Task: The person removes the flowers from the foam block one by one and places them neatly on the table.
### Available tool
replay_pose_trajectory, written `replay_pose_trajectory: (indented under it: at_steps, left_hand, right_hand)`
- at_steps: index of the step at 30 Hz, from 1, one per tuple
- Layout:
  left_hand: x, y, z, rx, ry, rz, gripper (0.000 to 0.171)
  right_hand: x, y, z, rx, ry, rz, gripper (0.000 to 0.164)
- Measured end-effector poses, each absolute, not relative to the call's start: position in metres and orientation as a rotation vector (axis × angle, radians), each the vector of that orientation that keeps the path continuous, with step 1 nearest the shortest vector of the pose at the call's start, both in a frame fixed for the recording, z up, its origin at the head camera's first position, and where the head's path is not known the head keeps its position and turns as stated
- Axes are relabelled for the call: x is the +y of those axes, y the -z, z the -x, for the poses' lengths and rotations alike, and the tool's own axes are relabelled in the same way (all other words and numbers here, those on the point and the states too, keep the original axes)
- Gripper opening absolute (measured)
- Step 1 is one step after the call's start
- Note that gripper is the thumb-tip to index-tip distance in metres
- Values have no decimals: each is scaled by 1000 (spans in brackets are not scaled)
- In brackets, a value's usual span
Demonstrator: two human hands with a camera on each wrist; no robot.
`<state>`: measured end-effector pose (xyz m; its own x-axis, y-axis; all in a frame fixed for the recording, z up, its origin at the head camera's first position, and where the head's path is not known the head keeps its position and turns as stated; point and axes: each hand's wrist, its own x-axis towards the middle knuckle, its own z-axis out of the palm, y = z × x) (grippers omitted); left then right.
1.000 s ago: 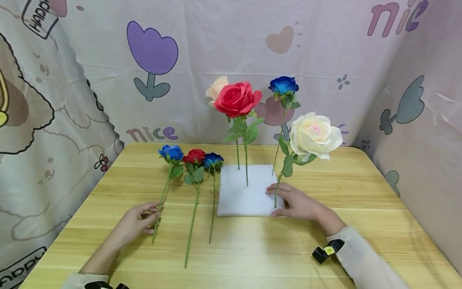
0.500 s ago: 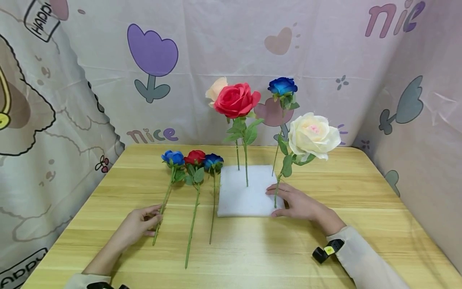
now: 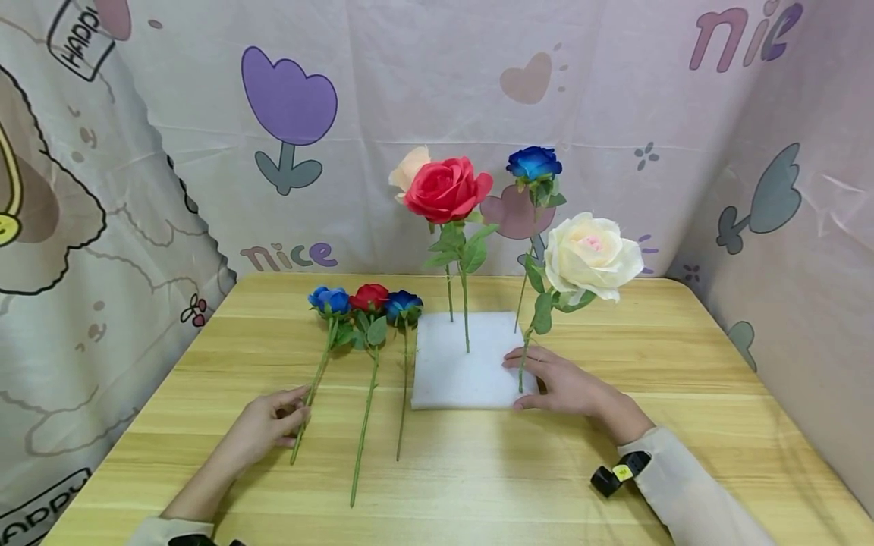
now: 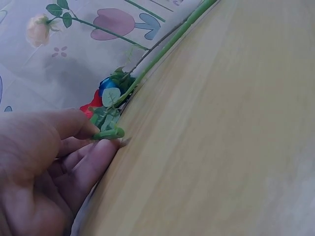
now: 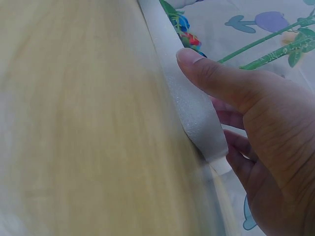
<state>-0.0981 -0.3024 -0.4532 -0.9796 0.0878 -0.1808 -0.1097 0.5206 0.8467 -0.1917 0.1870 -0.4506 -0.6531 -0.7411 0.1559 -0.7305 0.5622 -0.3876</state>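
Note:
At the left of the head view, my left hand (image 3: 259, 431) pinches the lower stem of an artificial blue rose (image 3: 331, 300) lying on the table. The left wrist view shows its cut stem end (image 4: 112, 133) between thumb and fingers. My right hand (image 3: 565, 385) grips the right front corner of a white foam board (image 3: 444, 383), beside the white rose's stem. Stuck upright in the board are a pink-red rose (image 3: 447, 189), a blue rose (image 3: 535, 164), a leaning white rose (image 3: 592, 256) and a peach rose (image 3: 410, 171), partly hidden.
Between the left hand and the board lie a red rose (image 3: 369, 297) and a dark blue rose (image 3: 403, 305), stems toward the front. The wooden table (image 3: 478, 485) meets a patterned cloth (image 3: 423, 76) at the back and sides.
My left hand has shifted slightly right with the blue rose, whose bloom now sits against the red rose. The right hand and the board stay in place.

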Motion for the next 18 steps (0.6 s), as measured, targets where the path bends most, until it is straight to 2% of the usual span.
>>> replay_pose_trajectory:
  at_steps: [10, 18]
  left_hand:
    - [-296, 449, 96, 2821, -1153, -111, 44]
    - [-299, 453, 96, 2773, -1203, -117, 46]
  right_hand:
    - [187, 451, 192, 2758, 661, 1297, 66]
    - [187, 451, 192, 2750, 664, 1288, 67]
